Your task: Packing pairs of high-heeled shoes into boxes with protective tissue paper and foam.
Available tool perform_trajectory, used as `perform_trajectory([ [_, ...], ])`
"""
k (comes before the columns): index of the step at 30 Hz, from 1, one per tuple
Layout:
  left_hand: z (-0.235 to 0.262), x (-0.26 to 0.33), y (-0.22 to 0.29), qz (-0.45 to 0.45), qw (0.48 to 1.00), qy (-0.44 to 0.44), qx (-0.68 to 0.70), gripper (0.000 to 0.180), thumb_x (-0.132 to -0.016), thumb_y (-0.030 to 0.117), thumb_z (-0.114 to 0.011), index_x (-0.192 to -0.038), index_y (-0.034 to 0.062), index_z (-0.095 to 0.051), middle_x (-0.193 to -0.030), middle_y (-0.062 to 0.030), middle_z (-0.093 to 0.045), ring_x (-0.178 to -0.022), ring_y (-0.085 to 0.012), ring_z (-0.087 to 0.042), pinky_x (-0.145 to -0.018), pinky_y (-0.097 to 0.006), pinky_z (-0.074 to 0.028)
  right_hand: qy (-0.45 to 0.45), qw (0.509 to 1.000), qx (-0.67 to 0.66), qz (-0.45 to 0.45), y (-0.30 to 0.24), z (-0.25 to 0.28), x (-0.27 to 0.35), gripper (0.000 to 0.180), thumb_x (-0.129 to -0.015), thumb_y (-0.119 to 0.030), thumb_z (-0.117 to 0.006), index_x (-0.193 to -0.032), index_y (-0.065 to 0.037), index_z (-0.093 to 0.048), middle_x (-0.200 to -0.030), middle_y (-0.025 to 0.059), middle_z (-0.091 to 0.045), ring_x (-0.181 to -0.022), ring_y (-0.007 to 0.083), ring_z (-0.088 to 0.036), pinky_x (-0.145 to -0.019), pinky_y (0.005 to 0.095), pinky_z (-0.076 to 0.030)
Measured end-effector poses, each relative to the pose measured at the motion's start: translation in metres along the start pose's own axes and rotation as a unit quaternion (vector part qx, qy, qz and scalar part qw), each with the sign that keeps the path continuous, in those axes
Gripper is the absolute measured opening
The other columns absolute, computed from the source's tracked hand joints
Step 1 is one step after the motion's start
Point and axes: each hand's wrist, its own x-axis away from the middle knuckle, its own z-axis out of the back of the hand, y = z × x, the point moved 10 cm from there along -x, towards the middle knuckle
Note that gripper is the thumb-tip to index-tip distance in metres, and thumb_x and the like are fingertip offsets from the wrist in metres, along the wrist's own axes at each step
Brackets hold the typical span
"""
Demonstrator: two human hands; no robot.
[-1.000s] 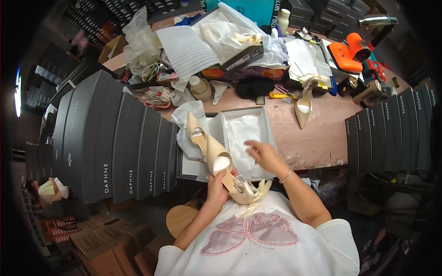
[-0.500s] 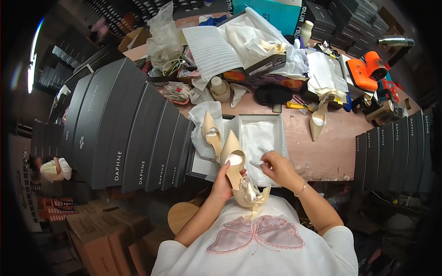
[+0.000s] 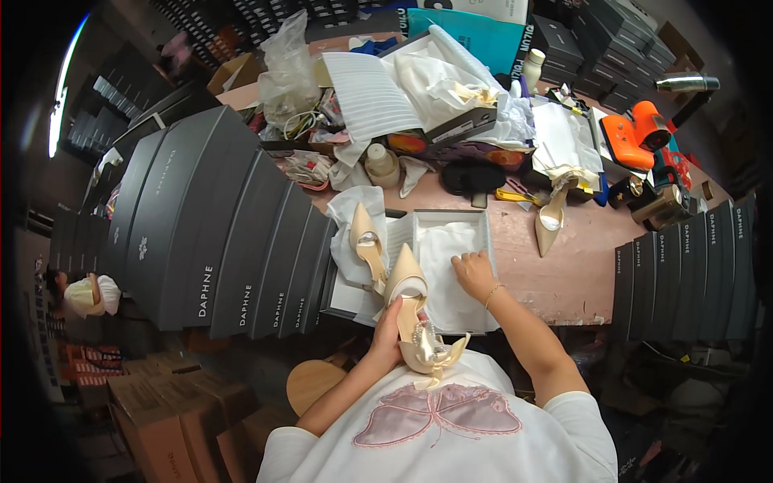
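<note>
My left hand [image 3: 390, 332] is closed round a cream pointed-toe shoe [image 3: 406, 278], toe away from me. It carries a beaded strap and a pale ribbon bow at the heel end. My right hand [image 3: 473, 275] rests on white tissue paper [image 3: 443, 249] inside a shallow grey box part [image 3: 491, 233], its fingers bent, fingertips apart, gripping nothing I can see. Just beyond the held shoe, a matching cream shoe [image 3: 361, 222] lies on tissue in another grey box part [image 3: 342, 299].
Tall rows of dark grey shoeboxes [image 3: 181, 217] stand left, more boxes [image 3: 692, 258] at right. Another cream shoe [image 3: 550, 221] leans off an open box on the pink table [image 3: 523, 274]. Beyond are a bottle [image 3: 382, 165], a black round object [image 3: 469, 177] and an orange device [image 3: 628, 141].
My right hand has moved slightly away from me, from raised bunched tissue onto tissue that now lies flatter. My left hand keeps the shoe, shifted slightly nearer me.
</note>
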Motion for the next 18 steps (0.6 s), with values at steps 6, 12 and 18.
perform_trajectory([
  [6,0.004,-0.017,0.000,-0.013,0.997,-0.032,0.068,0.045,-0.093,0.042,-0.049,-0.118,0.0040,-0.053,-0.100,-0.0125,-0.062,-0.088,-0.0232,-0.062,-0.078,-0.037,-0.052,-0.058,0.863,-0.496,0.073,-0.078,0.107,0.000,0.037,-0.069,-0.007,-0.071,-0.103,-0.004,-0.058,-0.087,0.0154,-0.063,-0.081,0.0302,-0.063,-0.074,0.0385,-0.050],
  [12,-0.029,-0.011,0.002,-0.039,0.992,-0.105,0.062,0.037,-0.096,0.038,-0.045,-0.113,0.0062,-0.052,-0.100,-0.0084,-0.060,-0.082,-0.0198,-0.061,-0.072,-0.035,-0.053,0.168,0.949,-0.203,0.171,-0.107,0.126,0.014,0.026,-0.074,-0.011,-0.070,-0.098,-0.006,-0.060,-0.093,0.0094,-0.059,-0.081,0.0288,-0.061,-0.068,0.0367,-0.050],
  [18,-0.032,-0.007,-0.008,-0.009,0.995,-0.088,-0.053,0.040,-0.097,0.046,-0.043,-0.109,0.0080,-0.051,-0.087,-0.0065,-0.059,-0.073,-0.0156,-0.061,-0.061,-0.031,-0.054,0.166,0.948,-0.271,-0.001,-0.070,0.104,0.026,0.024,-0.071,-0.024,-0.073,-0.083,-0.009,-0.059,-0.076,0.0072,-0.056,-0.067,0.0277,-0.057,-0.060,0.0383,-0.046],
])
